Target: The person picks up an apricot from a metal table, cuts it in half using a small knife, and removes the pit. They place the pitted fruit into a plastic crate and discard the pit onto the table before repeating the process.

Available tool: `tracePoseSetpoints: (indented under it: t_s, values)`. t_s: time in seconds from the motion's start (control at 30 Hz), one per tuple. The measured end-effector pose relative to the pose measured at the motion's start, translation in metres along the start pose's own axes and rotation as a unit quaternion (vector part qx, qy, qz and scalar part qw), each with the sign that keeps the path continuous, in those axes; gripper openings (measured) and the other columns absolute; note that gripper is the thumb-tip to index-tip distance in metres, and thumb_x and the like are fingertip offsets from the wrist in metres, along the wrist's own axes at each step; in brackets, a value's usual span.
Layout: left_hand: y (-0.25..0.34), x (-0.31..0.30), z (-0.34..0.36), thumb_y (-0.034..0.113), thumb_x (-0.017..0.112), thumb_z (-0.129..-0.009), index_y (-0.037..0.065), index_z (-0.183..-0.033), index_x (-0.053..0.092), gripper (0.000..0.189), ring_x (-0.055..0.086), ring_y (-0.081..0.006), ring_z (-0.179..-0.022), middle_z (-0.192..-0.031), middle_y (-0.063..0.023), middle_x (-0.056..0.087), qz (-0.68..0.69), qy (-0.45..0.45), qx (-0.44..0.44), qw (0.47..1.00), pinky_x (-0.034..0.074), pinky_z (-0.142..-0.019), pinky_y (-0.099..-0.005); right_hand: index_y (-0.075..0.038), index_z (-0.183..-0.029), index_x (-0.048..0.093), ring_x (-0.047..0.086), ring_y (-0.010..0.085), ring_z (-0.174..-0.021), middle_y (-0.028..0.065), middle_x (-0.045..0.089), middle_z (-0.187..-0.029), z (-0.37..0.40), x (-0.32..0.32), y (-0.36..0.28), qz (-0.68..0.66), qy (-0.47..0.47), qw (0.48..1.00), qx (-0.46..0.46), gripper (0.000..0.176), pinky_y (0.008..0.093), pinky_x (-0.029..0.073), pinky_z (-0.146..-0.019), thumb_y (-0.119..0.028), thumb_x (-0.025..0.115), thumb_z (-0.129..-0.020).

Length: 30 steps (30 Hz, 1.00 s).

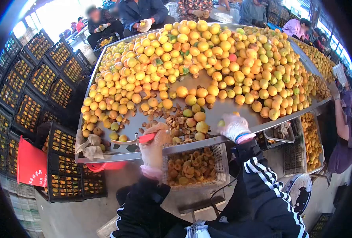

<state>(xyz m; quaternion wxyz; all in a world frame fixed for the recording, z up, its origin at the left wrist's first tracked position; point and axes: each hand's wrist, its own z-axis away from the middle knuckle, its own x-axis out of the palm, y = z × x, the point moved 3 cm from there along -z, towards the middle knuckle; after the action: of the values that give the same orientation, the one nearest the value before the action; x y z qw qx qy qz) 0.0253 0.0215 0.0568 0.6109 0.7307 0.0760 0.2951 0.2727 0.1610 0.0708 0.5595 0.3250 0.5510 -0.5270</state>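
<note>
My left hand [153, 143], in a pale glove, is closed round the red handle of a knife [146, 138] at the near edge of the metal table [136, 156]. The knife's curved blade points left. My right hand [234, 126], in a white glove, reaches over the near edge; a yellow-green fruit [221, 123] is at its fingertips, and the blurred fingers hide how it is held. Pits and fruit scraps [180, 121] lie between my hands, with a few whole fruits [201, 127] beside them. A large heap of orange-yellow fruits [164, 59] covers the far part of the table.
Below the near edge stands a crate of halved fruit [191, 168]. Stacked black crates [63, 144] and a red bucket [31, 162] are at left. A cloth [90, 146] lies at the table's left corner. Other people [142, 14] sit across the table; another person [342, 119] is at right.
</note>
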Motion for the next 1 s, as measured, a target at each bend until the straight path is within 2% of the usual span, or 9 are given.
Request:
tracePoseSetpoints:
  t_s: [0.2,0.23,0.33,0.4,0.43,0.73,0.83,0.9,1.0]
  values:
    - [0.017,0.020,0.010,0.010,0.060,-0.096,0.000,-0.100,0.064,0.012,0.059,-0.0107,-0.072,-0.088,-0.0046,0.067,-0.059,-0.009,-0.054,0.997,0.048,-0.065,-0.0249,-0.004,-0.120,0.059,0.067,0.0304,-0.101,0.0178,0.068,-0.111,-0.004,0.002,-0.007,-0.017,-0.080,0.996,-0.029,0.051,0.0406,0.053,-0.089,-0.037,0.067,-0.081]
    - [0.009,0.013,0.007,0.011,0.057,-0.098,0.000,-0.094,0.063,0.013,0.057,-0.0093,-0.073,-0.084,-0.0031,0.064,-0.057,-0.089,-0.016,0.994,0.047,-0.066,-0.0252,-0.003,-0.120,0.058,0.068,0.0274,-0.096,0.0174,0.068,-0.108,-0.002,0.001,-0.008,-0.222,-0.088,0.971,-0.023,0.050,0.0383,0.054,-0.085,-0.035,0.065,-0.083]
    - [0.005,0.024,0.023,0.013,0.054,-0.099,-0.001,-0.092,0.060,0.017,0.055,-0.0087,-0.074,-0.080,-0.0017,0.061,-0.084,-0.068,-0.006,0.994,0.046,-0.067,-0.0251,0.000,-0.120,0.056,0.065,0.0188,-0.081,0.0153,0.065,-0.101,0.015,-0.004,-0.025,-0.601,-0.138,0.786,-0.045,0.047,0.0318,0.053,-0.073,-0.037,0.059,-0.090]
    - [-0.001,0.033,0.028,0.014,0.053,-0.099,-0.001,-0.094,0.060,0.017,0.053,-0.0085,-0.073,-0.080,-0.0011,0.060,-0.099,-0.127,0.018,0.987,0.045,-0.066,-0.0243,-0.001,-0.119,0.056,0.062,0.0201,-0.076,0.0133,0.063,-0.096,0.018,0.000,-0.047,-0.843,-0.230,0.474,-0.105,0.052,0.0325,0.051,-0.067,-0.047,0.055,-0.093]
    - [0.002,0.038,0.031,0.014,0.053,-0.098,-0.001,-0.095,0.060,0.016,0.053,-0.0085,-0.072,-0.080,-0.0012,0.060,-0.097,-0.150,-0.029,0.984,0.045,-0.066,-0.0241,0.000,-0.114,0.058,0.061,0.0203,-0.072,0.0135,0.062,-0.094,0.022,-0.002,-0.055,-0.854,-0.219,0.459,-0.111,0.061,0.0324,0.049,-0.064,-0.057,0.052,-0.094]
    - [-0.003,0.059,0.038,0.017,0.053,-0.101,0.001,-0.103,0.055,0.016,0.049,-0.0076,-0.069,-0.081,-0.0007,0.056,-0.065,-0.214,-0.105,0.969,0.041,-0.062,-0.0220,0.006,-0.107,0.062,0.062,0.0221,-0.075,0.0125,0.064,-0.085,0.002,0.024,-0.090,-0.877,-0.103,0.470,-0.010,0.080,0.0350,0.052,-0.071,-0.069,0.037,-0.095]
    - [-0.012,0.057,0.038,0.021,0.050,-0.103,0.001,-0.103,0.055,0.021,0.048,-0.0071,-0.067,-0.081,-0.0006,0.056,-0.051,-0.211,-0.115,0.969,0.040,-0.060,-0.0223,0.000,-0.097,0.062,0.064,0.0226,-0.069,0.0144,0.066,-0.091,0.003,0.025,-0.095,-0.906,-0.173,0.384,-0.040,0.077,0.0323,0.054,-0.067,-0.074,0.045,-0.089]
    - [-0.010,0.057,0.038,0.023,0.050,-0.103,0.003,-0.099,0.054,0.021,0.046,-0.0066,-0.066,-0.080,0.0006,0.054,-0.066,-0.209,-0.114,0.969,0.039,-0.058,-0.0230,0.003,-0.093,0.064,0.065,0.0220,-0.073,0.0147,0.068,-0.086,0.009,0.012,-0.089,-0.803,-0.057,0.588,-0.079,0.089,0.0307,0.054,-0.068,-0.080,0.033,-0.088]
    - [-0.012,0.057,0.040,0.025,0.049,-0.104,0.006,-0.093,0.054,0.023,0.043,-0.0060,-0.065,-0.077,0.0022,0.050,-0.071,-0.192,-0.101,0.974,0.036,-0.056,-0.0237,0.004,-0.090,0.066,0.065,0.0208,-0.074,0.0143,0.068,-0.084,0.007,0.012,-0.084,-0.780,-0.013,0.623,-0.056,0.097,0.0296,0.054,-0.069,-0.083,0.022,-0.087]
